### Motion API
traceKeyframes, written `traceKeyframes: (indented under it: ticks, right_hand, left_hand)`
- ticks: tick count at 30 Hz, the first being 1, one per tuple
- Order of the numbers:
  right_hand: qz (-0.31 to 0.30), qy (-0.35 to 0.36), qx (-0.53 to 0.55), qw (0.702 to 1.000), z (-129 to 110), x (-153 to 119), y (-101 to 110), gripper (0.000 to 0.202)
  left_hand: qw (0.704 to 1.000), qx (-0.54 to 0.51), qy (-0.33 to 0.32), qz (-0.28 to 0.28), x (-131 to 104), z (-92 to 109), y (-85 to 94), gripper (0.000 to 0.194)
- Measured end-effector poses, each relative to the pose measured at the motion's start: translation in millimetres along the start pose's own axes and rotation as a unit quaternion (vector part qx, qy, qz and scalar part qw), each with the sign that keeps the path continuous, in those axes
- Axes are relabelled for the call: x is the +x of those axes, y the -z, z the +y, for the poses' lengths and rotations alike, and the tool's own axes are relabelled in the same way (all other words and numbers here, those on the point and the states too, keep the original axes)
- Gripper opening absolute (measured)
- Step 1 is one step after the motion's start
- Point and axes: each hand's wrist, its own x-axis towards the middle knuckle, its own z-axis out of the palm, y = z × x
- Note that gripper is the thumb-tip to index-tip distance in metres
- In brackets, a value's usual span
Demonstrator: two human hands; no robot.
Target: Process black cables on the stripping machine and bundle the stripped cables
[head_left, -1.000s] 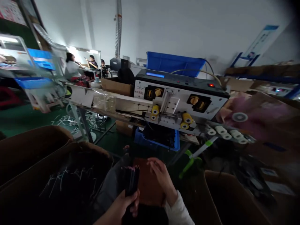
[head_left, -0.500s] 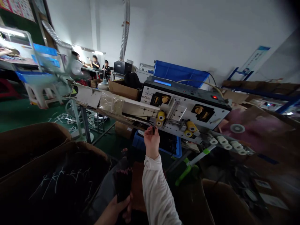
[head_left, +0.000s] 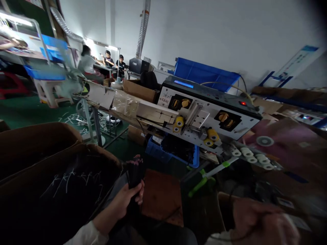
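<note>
My left hand (head_left: 129,196) is closed around a bundle of black wires (head_left: 134,173) whose pinkish ends point up, in front of my lap. My right hand (head_left: 263,219) is at the lower right, over a cardboard box (head_left: 221,207); motion smears its fingers. A thin dark line runs beside it, perhaps a wire. Ahead stands a wire-processing machine (head_left: 166,98) with yellow rollers (head_left: 179,121) and brass-coloured knobs (head_left: 185,103). A black wire (head_left: 150,119) lies along the pale guide plate left of the rollers.
A blue bin (head_left: 196,158) with black wires sits under the machine. Cardboard boxes (head_left: 74,149) stand at left, one with white-tied dark bundles. White rolls (head_left: 246,152) and a blurred pink fan (head_left: 270,132) are at right. Several people (head_left: 109,61) sit at far tables.
My right hand has left the spot by the left yellow rollers and swung to the lower right. My left hand, still holding the wires, appears slightly higher. The view has shifted slightly.
</note>
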Motion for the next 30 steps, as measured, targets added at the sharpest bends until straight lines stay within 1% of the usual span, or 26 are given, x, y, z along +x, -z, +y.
traceKeyframes:
  ticks: [1,2,3,4,5,6,7,8,10,13,15,16,18,19,20,22,23,25,26,27,28,30]
  right_hand:
    - [-0.078,-0.043,-0.04,0.995,1,-9,-6,0.023]
    - [-0.174,-0.089,-0.078,0.978,7,-20,-17,0.023]
    - [-0.28,-0.132,-0.117,0.943,15,-32,-31,0.024]
    - [-0.377,-0.167,-0.149,0.899,26,-45,-46,0.027]
    - [-0.439,-0.181,-0.162,0.865,37,-58,-60,0.03]
    - [-0.469,-0.188,-0.162,0.847,49,-71,-73,0.032]
    - [-0.479,-0.189,-0.157,0.843,59,-82,-84,0.034]
    - [-0.476,-0.19,-0.154,0.845,69,-92,-92,0.034]
    - [-0.468,-0.184,-0.161,0.849,82,-108,-101,0.035]
    - [-0.458,-0.158,-0.185,0.855,91,-119,-107,0.035]
    - [-0.461,-0.15,-0.185,0.855,95,-120,-109,0.035]
    - [-0.472,-0.157,-0.177,0.85,97,-118,-111,0.035]
    - [-0.492,-0.191,-0.143,0.837,104,-111,-117,0.037]
    - [-0.487,-0.214,-0.12,0.838,109,-106,-124,0.038]
    - [-0.467,-0.241,-0.092,0.846,115,-100,-132,0.037]
    - [-0.399,-0.315,-0.015,0.861,129,-88,-157,0.027]
    - [-0.364,-0.36,0.035,0.859,138,-82,-173,0.026]
    - [-0.304,-0.445,0.145,0.83,155,-73,-209,0.039]
    - [-0.275,-0.473,0.194,0.814,163,-69,-227,0.043]
    - [-0.246,-0.486,0.235,0.805,169,-65,-243,0.042]
    - [-0.213,-0.484,0.266,0.806,174,-61,-258,0.04]
    - [-0.148,-0.452,0.296,0.829,178,-51,-278,0.035]
  left_hand:
    - [1.0,-0.003,-0.005,-0.001,1,0,-4.4,0.029]
    - [1.0,-0.003,-0.007,0.002,0,1,-9.0,0.029]
    - [1.0,0.0,-0.006,0.011,0,0,-13.4,0.029]
    - [1.0,0.001,-0.004,0.025,-1,0,-17.2,0.029]
    - [0.999,0.0,0.0,0.04,-2,-1,-20.1,0.029]
    - [0.999,-0.004,0.005,0.054,-3,-1,-22.0,0.029]
    - [0.998,-0.01,0.009,0.065,-4,-2,-22.8,0.029]
    - [0.997,-0.018,0.009,0.075,-5,-2,-22.5,0.029]
    - [0.995,-0.03,0.001,0.095,-5,-2,-19.5,0.03]
    - [0.993,-0.039,-0.019,0.112,-6,-1,-12.7,0.032]
    - [0.993,-0.038,-0.031,0.109,-7,0,-8.1,0.033]
    - [0.993,-0.039,-0.035,0.107,-8,2,-5.7,0.034]
    - [0.992,-0.046,-0.033,0.11,-9,5,-0.6,0.034]
    - [0.991,-0.054,-0.029,0.116,-9,7,2.2,0.034]
    - [0.99,-0.064,-0.025,0.124,-9,9,5.1,0.033]
    - [0.987,-0.084,-0.024,0.134,-9,13,10.5,0.029]
    - [0.987,-0.09,-0.028,0.13,-9,16,12.8,0.027]
    - [0.989,-0.09,-0.046,0.106,-9,19,16.6,0.024]
    - [0.991,-0.084,-0.054,0.093,-10,20,18.2,0.023]
    - [0.992,-0.078,-0.059,0.084,-11,21,19.9,0.023]
    - [0.992,-0.071,-0.059,0.08,-12,21,21.8,0.024]
    - [0.993,-0.061,-0.05,0.086,-15,20,26.4,0.025]
